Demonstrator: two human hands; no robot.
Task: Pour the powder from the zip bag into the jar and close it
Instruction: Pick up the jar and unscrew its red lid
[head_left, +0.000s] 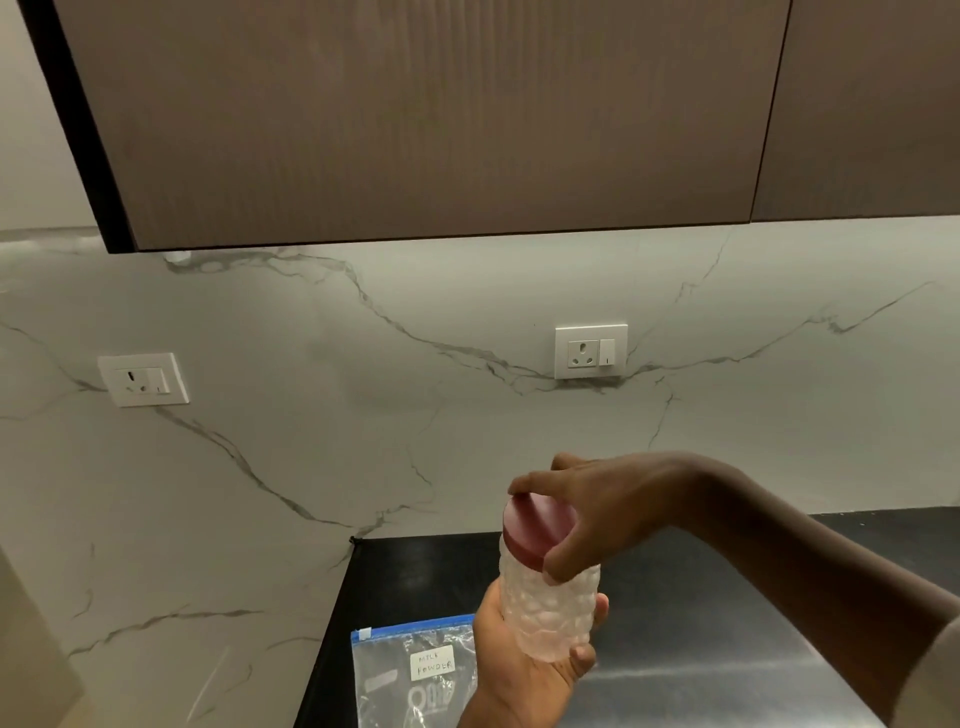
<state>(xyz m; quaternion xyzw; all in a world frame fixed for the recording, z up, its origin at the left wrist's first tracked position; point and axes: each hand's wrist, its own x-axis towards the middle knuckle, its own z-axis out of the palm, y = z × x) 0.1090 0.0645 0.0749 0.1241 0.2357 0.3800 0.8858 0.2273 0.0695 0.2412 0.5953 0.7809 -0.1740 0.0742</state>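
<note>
We see a dim, flat, slightly greenish indoor picture, soft all over with compression smear. A brighter band sits on the marble wall (467, 312) just under the cabinet (415, 119), so light seems to come from beneath it. The cabinet face stays dark and muddy. Glare streaks the steel counter (701, 675) at lower right. A faint shadow lies on the wall left of centre. Wide-angle bending tilts the cabinet edges; the left socket (144, 380) looks blurrier than the right one.
</note>
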